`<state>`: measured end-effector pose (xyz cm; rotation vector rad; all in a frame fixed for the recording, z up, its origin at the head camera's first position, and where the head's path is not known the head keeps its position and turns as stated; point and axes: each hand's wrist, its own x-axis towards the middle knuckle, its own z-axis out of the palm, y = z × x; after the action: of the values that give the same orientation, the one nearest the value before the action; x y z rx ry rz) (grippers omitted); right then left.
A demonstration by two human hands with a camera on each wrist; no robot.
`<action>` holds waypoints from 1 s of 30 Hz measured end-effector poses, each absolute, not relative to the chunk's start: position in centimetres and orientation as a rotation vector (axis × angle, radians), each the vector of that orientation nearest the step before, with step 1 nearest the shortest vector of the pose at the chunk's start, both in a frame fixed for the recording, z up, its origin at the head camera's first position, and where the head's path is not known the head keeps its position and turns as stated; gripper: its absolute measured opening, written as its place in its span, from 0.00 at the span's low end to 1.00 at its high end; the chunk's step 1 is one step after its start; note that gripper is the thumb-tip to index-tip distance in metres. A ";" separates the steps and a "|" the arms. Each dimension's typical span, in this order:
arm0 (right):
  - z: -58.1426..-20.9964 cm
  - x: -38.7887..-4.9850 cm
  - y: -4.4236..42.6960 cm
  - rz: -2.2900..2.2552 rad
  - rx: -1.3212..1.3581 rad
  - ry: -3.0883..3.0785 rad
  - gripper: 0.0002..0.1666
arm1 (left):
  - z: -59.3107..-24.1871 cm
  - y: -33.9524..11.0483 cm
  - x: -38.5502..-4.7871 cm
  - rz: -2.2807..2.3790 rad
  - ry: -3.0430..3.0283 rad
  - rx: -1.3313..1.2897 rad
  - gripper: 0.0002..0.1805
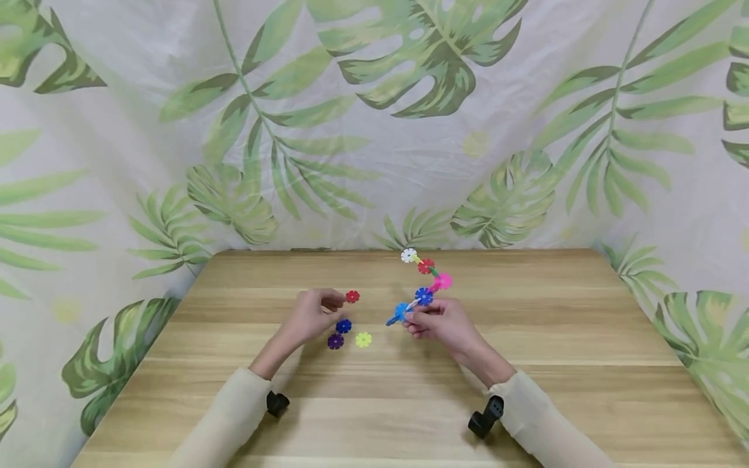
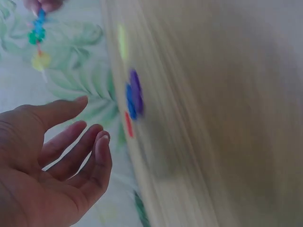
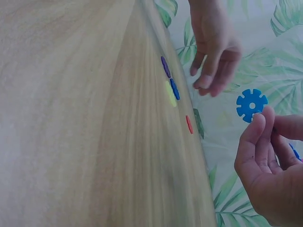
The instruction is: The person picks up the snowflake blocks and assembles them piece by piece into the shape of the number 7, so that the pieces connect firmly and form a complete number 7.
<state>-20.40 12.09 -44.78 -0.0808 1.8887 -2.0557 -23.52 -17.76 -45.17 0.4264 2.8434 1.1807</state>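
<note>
A: Entry one, right hand point(image 1: 441, 323)?
B: Forearm slanting inward over the wooden table point(image 1: 562, 338); thumb and fingers pinching a chain of discs point(image 1: 424, 297) near its light-blue end point(image 1: 401, 312).
A: Entry two, left hand point(image 1: 309, 316)?
B: Forearm likewise slanting inward, thumb parted from gently bent fingers — nothing held. Red disc point(image 1: 352, 296) just beyond it in the head view.
A: Chain: position and axis?
B: Raised above the table, right of centre. Bowed, not straight — from the light-blue end it slants away rightward to a pink disc point(image 1: 445, 281), then bends back leftward to a white disc point(image 1: 408, 255), its far tip, pointing away from the person.
A: Loose stock?
B: Blue disc point(image 1: 344, 326), purple disc point(image 1: 335, 341), yellow-green disc point(image 1: 363, 340), all on the table.
</note>
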 end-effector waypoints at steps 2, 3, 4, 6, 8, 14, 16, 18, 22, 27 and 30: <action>-44.7 -20.4 12.2 -2.056 -0.083 1.877 0.09 | -45.5 -18.6 -24.3 1.109 2.857 0.435 0.17; -44.7 -20.4 12.3 -2.057 -0.085 1.871 0.09 | -45.8 -18.9 -24.6 1.076 2.861 0.437 0.18; -44.6 -20.4 12.3 -2.055 -0.089 1.867 0.10 | -46.0 -19.2 -24.9 1.047 2.862 0.442 0.19; -44.7 -20.5 12.4 -2.054 -0.093 1.857 0.09 | -46.4 -19.5 -25.4 1.017 2.861 0.433 0.19; -44.7 -20.5 12.5 -2.059 -0.100 1.848 0.09 | -46.7 -19.6 -25.9 1.008 2.856 0.408 0.20; -44.6 -20.6 12.8 -2.083 -0.094 1.832 0.05 | -47.1 -18.7 -28.1 0.984 2.831 0.399 0.25; -44.6 -20.6 12.8 -2.085 -0.094 1.830 0.05 | -47.1 -18.4 -28.8 0.958 2.828 0.409 0.26; -44.6 -20.6 12.8 -2.083 -0.098 1.832 0.06 | -47.1 -18.1 -29.3 0.925 2.829 0.416 0.23; -44.5 -20.6 12.7 -2.072 -0.099 1.840 0.08 | -47.1 -17.8 -29.9 0.891 2.827 0.415 0.16; -44.4 -20.7 12.6 -2.069 -0.100 1.843 0.10 | -47.0 -17.9 -30.1 0.935 2.795 0.393 0.12; -44.4 -20.7 12.5 -2.074 -0.104 1.840 0.10 | -46.9 -18.0 -30.0 0.985 2.782 0.377 0.10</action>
<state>-20.72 12.54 -44.38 -0.1039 1.8398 -2.0740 -30.04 -17.98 -46.87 0.3768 2.7819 0.9850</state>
